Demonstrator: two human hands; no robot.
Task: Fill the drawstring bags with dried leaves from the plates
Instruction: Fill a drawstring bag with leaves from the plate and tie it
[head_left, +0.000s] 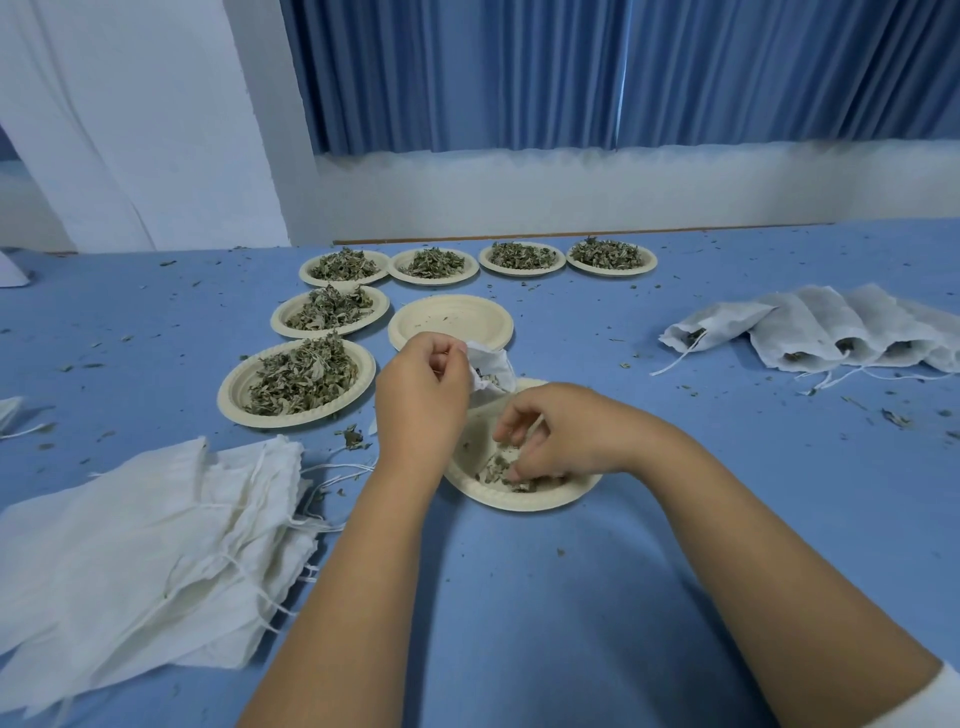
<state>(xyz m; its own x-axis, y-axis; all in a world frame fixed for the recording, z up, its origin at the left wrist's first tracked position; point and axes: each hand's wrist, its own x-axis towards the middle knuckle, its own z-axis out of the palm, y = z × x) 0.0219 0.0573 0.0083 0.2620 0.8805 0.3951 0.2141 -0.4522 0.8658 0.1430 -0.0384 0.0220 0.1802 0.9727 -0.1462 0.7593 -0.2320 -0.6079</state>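
Centre: near plate (519, 503) holding few leaves (497, 464); open bag (491, 370) upright over its far rim. Heaped plates (231, 401) far left; empty bags (145, 545) near left; filled bags (810, 332) right.
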